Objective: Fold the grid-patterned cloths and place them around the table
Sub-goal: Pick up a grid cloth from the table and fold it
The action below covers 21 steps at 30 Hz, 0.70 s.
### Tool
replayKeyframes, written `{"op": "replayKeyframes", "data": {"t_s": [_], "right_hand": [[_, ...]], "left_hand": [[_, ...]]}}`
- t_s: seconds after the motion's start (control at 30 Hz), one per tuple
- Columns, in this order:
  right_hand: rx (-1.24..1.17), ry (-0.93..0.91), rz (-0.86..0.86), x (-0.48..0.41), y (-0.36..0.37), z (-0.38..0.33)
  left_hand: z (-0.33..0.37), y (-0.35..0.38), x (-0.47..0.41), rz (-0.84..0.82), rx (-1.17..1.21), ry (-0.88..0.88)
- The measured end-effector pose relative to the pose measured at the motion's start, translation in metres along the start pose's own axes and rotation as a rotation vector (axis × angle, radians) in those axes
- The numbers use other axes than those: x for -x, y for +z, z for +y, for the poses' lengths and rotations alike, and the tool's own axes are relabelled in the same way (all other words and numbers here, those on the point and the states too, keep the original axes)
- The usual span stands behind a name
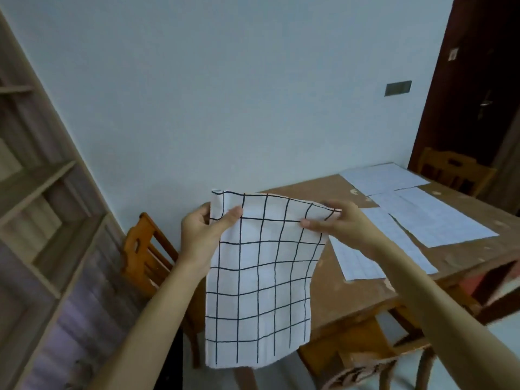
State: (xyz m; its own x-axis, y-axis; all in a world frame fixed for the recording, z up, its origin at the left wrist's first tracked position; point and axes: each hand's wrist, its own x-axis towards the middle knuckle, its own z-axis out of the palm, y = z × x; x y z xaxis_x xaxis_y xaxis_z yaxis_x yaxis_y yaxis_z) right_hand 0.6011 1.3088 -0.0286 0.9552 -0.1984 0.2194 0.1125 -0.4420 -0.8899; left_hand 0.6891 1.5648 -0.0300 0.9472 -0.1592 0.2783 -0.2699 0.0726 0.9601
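Note:
A white cloth with a black grid (261,280) hangs in the air in front of me, left of the wooden table (351,280). My left hand (201,232) pinches its upper left corner, thumb on the front. At the upper right edge my right hand (337,223) pinches the cloth. The lower edge hangs free below the table's top. Three more grid cloths lie flat on the table: one at the far side (382,178), one in the middle right (433,218), one nearer me (374,254), partly hidden by my right arm.
A wooden chair (143,254) stands at the table's left end against the pale wall. Another chair (453,170) is at the far right, and a chair back (363,370) shows below the table's near edge. Shelving (42,206) runs along the left. A dark door (478,94) is at right.

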Motion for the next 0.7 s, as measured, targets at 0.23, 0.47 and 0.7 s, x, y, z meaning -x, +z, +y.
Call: {"op": "replayKeyframes", "data": {"t_s": [0.23,0.47,0.7], "right_hand": [[-0.167,0.015,0.126,-0.045,0.039,-0.003],[-0.276,0.020,0.084,-0.093,0.052,0.002],[-0.341,-0.010,0.008,-0.164,0.057,0.025]], "left_hand": [[-0.006,-0.033,-0.060,-0.045,0.068,0.005],[-0.030,-0.042,-0.104,-0.047,0.087,-0.021],[-0.047,-0.037,-0.170,-0.075,0.035,-0.044]]}}
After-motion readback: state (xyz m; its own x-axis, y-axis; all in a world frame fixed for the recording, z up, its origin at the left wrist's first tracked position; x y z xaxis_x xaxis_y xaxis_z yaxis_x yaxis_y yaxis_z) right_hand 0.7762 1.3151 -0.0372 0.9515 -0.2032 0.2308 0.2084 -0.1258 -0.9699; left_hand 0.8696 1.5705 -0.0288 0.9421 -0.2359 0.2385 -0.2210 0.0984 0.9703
